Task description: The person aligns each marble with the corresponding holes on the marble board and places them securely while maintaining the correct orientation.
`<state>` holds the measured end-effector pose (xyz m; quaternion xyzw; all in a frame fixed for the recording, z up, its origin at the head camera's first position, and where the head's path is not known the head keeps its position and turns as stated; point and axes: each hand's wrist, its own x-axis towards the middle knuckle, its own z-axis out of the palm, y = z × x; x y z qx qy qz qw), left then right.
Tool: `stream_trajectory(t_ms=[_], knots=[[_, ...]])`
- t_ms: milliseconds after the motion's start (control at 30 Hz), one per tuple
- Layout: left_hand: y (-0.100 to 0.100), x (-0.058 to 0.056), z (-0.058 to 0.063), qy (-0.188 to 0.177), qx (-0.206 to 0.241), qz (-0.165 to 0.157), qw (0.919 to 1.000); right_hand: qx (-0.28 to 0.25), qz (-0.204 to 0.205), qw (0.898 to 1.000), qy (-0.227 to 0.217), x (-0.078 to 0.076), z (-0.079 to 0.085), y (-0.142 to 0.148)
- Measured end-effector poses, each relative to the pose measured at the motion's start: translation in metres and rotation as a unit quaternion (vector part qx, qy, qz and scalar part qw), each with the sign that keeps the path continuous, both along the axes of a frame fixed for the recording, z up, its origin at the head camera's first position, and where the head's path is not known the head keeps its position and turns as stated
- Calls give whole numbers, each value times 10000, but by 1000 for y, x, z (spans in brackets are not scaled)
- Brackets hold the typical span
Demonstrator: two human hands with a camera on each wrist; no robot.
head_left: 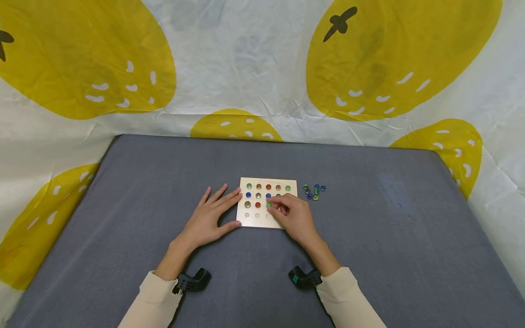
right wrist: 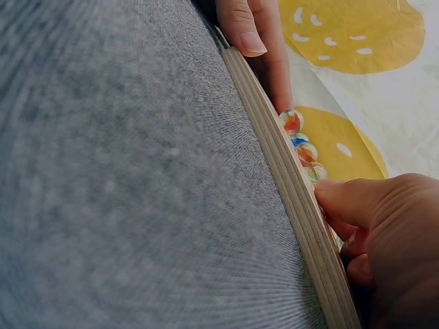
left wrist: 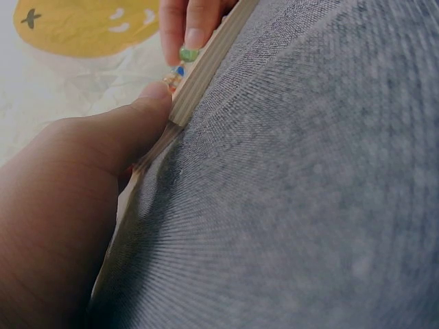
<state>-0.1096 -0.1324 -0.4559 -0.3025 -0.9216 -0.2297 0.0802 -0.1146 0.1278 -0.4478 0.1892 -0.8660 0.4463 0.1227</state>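
Note:
A pale wooden board (head_left: 262, 222) with rows of round hollows lies flat on the cloth. Green, amber, red and blue glass marbles sit in its upper rows; the hollows showing in the nearest row hold none. My right hand (head_left: 296, 217) is over the board's right half, thumb and fingertips pinching a green marble (head_left: 268, 205) at the third row. That green marble (left wrist: 188, 54) also shows beneath the fingertips in the left wrist view. My left hand (head_left: 207, 221) lies spread at the board's left side, thumb and fingertips touching its edge. In the right wrist view, the board's layered edge (right wrist: 274, 151) is visible.
Several loose marbles (head_left: 316, 191), blue and green, lie in a cluster just right of the board. Grey cloth (head_left: 389, 255) covers the table. A white curtain (head_left: 246, 68) with yellow fruit prints hangs behind the table's far edge.

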Motion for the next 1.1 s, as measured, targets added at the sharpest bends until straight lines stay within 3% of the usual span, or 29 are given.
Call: stream_trajectory(t_ms=[1100], knots=[[-4,-8,-2,33,9,-74,10000,-9,-19,9999,136,-4,2,-3]])
